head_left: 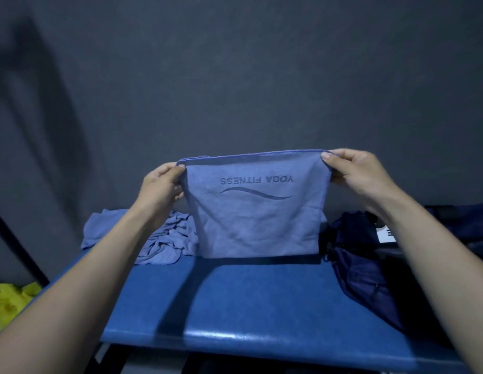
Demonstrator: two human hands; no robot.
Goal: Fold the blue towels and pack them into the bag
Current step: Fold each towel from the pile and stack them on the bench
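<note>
Above the near edge of the blue bench [261,306], the left hand [160,188] and right hand [359,174] each pinched an upper corner of a blue towel [256,222], held taut and hanging doubled with its "YOGA FITNESS" print upside down and its lower edge just over the bench. Farther back lay a crumpled heap of towels [164,238] at left and the dark bag [369,265] at right. Uneven tension between the pinches could probably skew the layers, spoiling the next fold.
</note>
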